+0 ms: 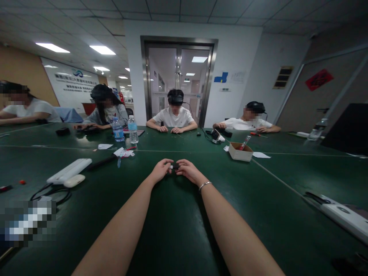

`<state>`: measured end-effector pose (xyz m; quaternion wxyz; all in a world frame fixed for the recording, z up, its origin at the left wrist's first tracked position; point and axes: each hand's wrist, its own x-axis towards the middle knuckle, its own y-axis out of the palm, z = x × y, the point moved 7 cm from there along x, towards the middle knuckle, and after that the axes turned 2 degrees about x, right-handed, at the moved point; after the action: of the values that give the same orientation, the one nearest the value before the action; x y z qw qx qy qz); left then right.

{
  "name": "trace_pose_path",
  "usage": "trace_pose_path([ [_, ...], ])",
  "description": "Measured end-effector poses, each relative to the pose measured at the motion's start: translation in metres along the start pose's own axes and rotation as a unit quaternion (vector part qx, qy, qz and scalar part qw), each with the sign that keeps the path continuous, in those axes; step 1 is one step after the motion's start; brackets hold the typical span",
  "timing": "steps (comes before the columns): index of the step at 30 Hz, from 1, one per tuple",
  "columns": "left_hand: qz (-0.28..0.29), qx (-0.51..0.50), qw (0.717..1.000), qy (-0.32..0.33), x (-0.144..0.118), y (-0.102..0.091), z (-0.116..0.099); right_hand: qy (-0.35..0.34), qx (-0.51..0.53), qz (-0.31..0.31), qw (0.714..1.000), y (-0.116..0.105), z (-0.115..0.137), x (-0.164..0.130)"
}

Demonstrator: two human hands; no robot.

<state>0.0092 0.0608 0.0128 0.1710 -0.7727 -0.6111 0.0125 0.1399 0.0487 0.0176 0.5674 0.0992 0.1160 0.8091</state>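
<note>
Both arms are stretched forward over the dark green worktop [178, 230], and the hands meet near its middle. A small dark object [174, 166], too small to be identified, is pinched between the fingertips of the left hand [161, 170] and the right hand [186, 170]; it is held just above or on the worktop, which of the two cannot be told. Both hands are curled closed around it, knuckles up. A thin bracelet [204, 185] is worn on the right wrist.

To the far right of the hands an open cardboard box [240, 151] is seen, with a red-tipped tool leaning in it, and a sheet of white paper [261, 155] lies just beside it. To the far left two water bottles [132, 129] stand upright, near scraps of paper. A white power strip [69, 171] lies at the left, another white strip [342, 216] at the near right edge. Four other people are seated along the far side, their hands resting on the worktop.
</note>
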Motion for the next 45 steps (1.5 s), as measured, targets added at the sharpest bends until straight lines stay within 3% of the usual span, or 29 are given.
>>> trace_pose_path([
  [5, 0.003, -0.004, 1.0, -0.001, 0.0, 0.001, -0.001, 0.024, -0.058, 0.002, 0.998, 0.001, -0.004, 0.002],
  [9, 0.0, -0.003, 1.0, -0.005, -0.001, 0.001, -0.002, -0.006, -0.036, 0.026, 0.999, 0.003, 0.0, 0.003],
  [15, 0.004, -0.004, 1.0, 0.013, -0.001, 0.002, -0.004, 0.017, -0.073, -0.005, 0.997, 0.0, -0.004, 0.005],
  [23, 0.003, 0.013, 1.0, 0.011, -0.002, 0.001, -0.006, 0.034, -0.073, 0.002, 0.997, 0.002, -0.003, 0.003],
  [29, 0.011, 0.016, 1.0, 0.02, -0.006, 0.002, -0.013, 0.008, -0.048, 0.031, 0.998, 0.004, 0.001, 0.0],
  [38, -0.008, 0.032, 0.999, -0.006, -0.004, 0.003, -0.007, -0.001, -0.033, 0.032, 0.999, 0.0, -0.003, 0.002],
  [45, -0.061, 0.042, 0.997, 0.0, -0.003, -0.005, -0.004, -0.002, -0.021, 0.02, 1.0, -0.001, -0.002, 0.002],
])
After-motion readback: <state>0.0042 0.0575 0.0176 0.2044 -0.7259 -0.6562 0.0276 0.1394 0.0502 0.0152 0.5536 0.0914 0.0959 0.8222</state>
